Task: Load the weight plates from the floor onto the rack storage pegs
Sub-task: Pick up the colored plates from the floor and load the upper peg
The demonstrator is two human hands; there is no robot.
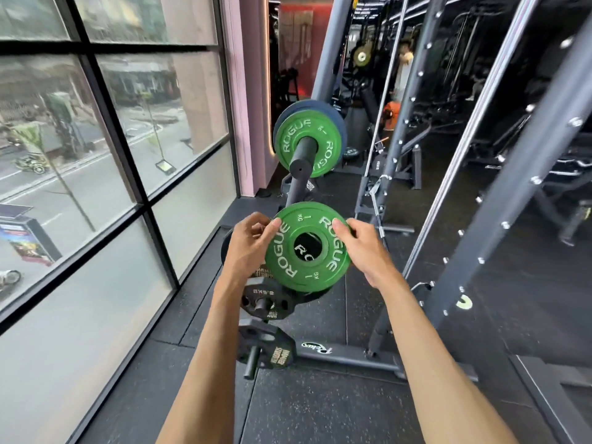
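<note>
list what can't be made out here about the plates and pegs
Head view only:
- Blue plate on the upper peg: markings covered by the mounted green plate.
- Second peg below: its end is hidden behind the held green plate, gripped by left hand and right hand.
- Black plates: sticker text blurred.
- Background person: too small, blurred.

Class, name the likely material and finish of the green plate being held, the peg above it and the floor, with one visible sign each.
The green plate looks rubber- or urethane-coated, matte, with white lettering. The peg: likely metal, smooth satin black, with soft highlight. The floor: seemingly rubber tiles, dull dark grey, with visible seams.
</note>
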